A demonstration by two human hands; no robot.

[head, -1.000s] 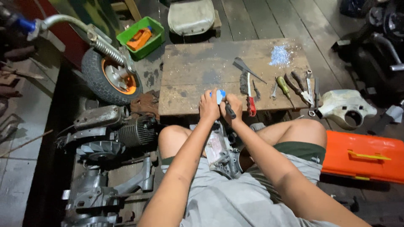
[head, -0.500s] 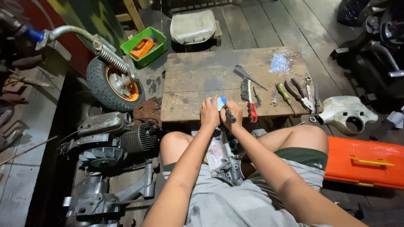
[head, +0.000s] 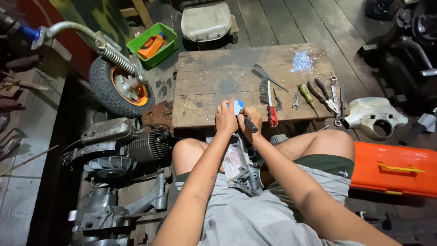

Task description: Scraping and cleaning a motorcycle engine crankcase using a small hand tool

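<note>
Between my knees sat a grey metal engine casing (head: 239,166), wedged there so it stayed put. Just above it, at the near edge of the bench (head: 205,73), my left hand (head: 226,119) had its fingers closed round a small blue piece (head: 237,106), steadying it, while my right hand (head: 251,122) gripped a black-handled tool (head: 250,124) against it. Beyond lay a wire brush (head: 270,104), pliers (head: 324,94) and a screwdriver (head: 306,94), within reach.
</note>
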